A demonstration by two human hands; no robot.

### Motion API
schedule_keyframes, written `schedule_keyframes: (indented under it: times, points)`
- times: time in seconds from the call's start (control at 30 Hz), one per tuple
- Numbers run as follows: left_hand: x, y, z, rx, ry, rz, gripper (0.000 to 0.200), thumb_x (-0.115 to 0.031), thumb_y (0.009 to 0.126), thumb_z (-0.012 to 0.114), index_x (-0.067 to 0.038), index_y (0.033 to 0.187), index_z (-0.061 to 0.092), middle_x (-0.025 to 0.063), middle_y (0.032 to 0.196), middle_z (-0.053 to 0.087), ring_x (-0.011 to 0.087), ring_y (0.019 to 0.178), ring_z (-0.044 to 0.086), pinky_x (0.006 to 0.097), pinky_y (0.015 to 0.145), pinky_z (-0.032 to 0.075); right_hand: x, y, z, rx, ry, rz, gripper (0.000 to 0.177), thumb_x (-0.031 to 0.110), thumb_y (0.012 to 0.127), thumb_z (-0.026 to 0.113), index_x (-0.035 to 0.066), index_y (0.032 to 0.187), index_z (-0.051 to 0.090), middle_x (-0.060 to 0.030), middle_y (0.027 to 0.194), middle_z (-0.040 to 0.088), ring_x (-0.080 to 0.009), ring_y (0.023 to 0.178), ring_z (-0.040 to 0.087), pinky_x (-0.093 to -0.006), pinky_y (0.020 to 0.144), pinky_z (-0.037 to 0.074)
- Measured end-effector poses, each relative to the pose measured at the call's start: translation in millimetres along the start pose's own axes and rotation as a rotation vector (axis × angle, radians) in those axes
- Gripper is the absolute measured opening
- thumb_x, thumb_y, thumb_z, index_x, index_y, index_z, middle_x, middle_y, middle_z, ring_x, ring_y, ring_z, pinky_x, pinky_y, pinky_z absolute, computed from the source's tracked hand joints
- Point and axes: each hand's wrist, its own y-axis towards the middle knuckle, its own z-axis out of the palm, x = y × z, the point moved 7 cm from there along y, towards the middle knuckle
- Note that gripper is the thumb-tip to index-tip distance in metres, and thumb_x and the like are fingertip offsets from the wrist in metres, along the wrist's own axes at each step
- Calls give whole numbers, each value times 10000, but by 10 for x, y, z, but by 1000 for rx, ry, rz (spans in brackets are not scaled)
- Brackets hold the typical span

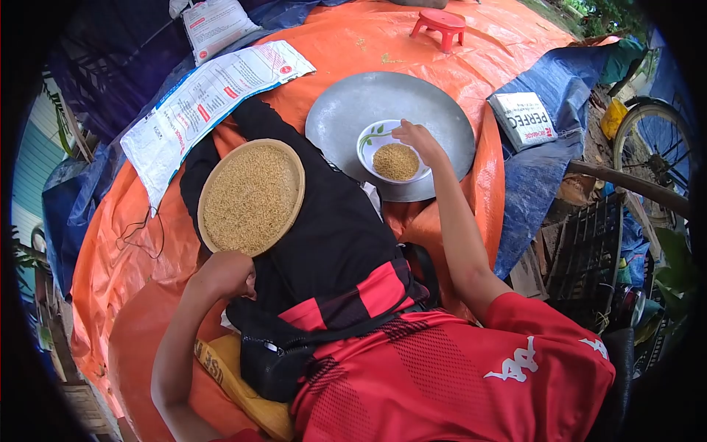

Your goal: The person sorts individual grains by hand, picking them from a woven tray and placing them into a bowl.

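A round tray of golden grain (252, 197) lies over my black-trousered legs. At its lower rim is my left hand (232, 274), with curled fingers; whatever they may hold is hidden. A white bowl with a green leaf pattern (366, 149) stands on a wide round metal tray (453, 140). Some golden grain (396, 161) is heaped in the bowl's lower part. My right hand (418, 139) is over the bowl's upper right rim, fingers bent together and pointing left. Anything between these fingertips is too small to make out.
An orange tarp (346, 37) covers the ground, with a blue tarp (526, 206) at the right. A printed sack (213, 99) lies upper left, a white packet (521, 121) at right. A red stool (442, 22) stands at the back. A bicycle wheel (654, 110) is far right.
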Motion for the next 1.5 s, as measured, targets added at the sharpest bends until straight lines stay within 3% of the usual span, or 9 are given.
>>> schedule_keyframes:
  times: [0.17, 0.37, 0.5, 0.6, 0.7, 0.8, 0.9, 1.17, 1.5]
  points:
    - [7, -16, 50, -115, 12, 25, 104, -176, 642, 769, -102, 680, 705, 94, 680, 672, 287, 704, 667, 396, 662, 524, 167, -74, -91, -141, 6, -32, 620, 442, 950, 442, -95, 1242, 548, -208, 1292, 565, -341, 1272, 451, -375, 1086, 314]
    - [206, -56, -204, -168, -47, 30, 75, -156, 632, 703, -98, 679, 692, 118, 674, 662, 307, 701, 656, 414, 666, 516, 730, -316, 173, -179, 76, -98, 587, 407, 968, 435, -65, 1312, 491, -186, 1337, 534, -321, 1257, 470, -414, 1055, 346]
    - [435, 8, -671, -327, -144, -6, 114, -168, 687, 652, -66, 718, 691, 122, 671, 663, 310, 645, 644, 395, 643, 508, 1180, -540, 773, 93, 423, -97, 536, 363, 990, 411, -41, 1339, 460, -179, 1353, 518, -307, 1232, 502, -434, 1021, 389]
    - [425, 160, -903, -591, -235, 147, 140, -161, 719, 641, -34, 755, 690, 123, 687, 668, 279, 630, 644, 374, 629, 503, 1370, -736, 1302, 303, 538, -125, 496, 347, 995, 412, -23, 1319, 476, -166, 1319, 544, -297, 1204, 526, -435, 1011, 403]
    - [510, 462, -855, -577, -389, 144, 130, -95, 764, 643, -9, 851, 685, 99, 706, 670, 207, 641, 641, 304, 632, 500, 1382, -926, 1784, 438, 597, -100, 443, 300, 996, 405, -22, 1285, 498, -159, 1286, 567, -277, 1181, 548, -412, 1001, 421]
    - [532, 518, -855, -890, -429, 153, 162, -112, 755, 651, 1, 867, 682, 138, 794, 671, 261, 704, 651, 365, 659, 503, 1261, -1095, 2154, 525, 683, -21, 407, 264, 990, 410, -25, 1258, 509, -152, 1251, 589, -260, 1151, 573, -388, 989, 438]
    - [416, 501, -796, -980, -482, 218, 180, -104, 739, 671, 1, 885, 663, 147, 830, 648, 288, 752, 643, 383, 691, 500, 1113, -1197, 2437, 572, 802, 85, 384, 231, 984, 415, -41, 1238, 511, -166, 1210, 605, -251, 1120, 595, -369, 977, 463]
    - [232, 616, -722, -997, -276, 196, 98, -58, 692, 639, 14, 756, 621, 166, 795, 609, 358, 827, 596, 447, 758, 474, 868, -1185, 2469, 521, 886, 158, 351, 173, 990, 411, -80, 1221, 487, -195, 1150, 602, -259, 1064, 624, -368, 952, 508]
    - [333, 334, -896, -1097, -375, 146, 103, -66, 761, 637, 6, 825, 674, 140, 769, 641, 296, 728, 629, 389, 681, 496, 827, -1155, 2486, 476, 838, 149, 342, 144, 986, 416, -109, 1207, 476, -209, 1150, 603, -290, 1094, 612, -372, 975, 506]
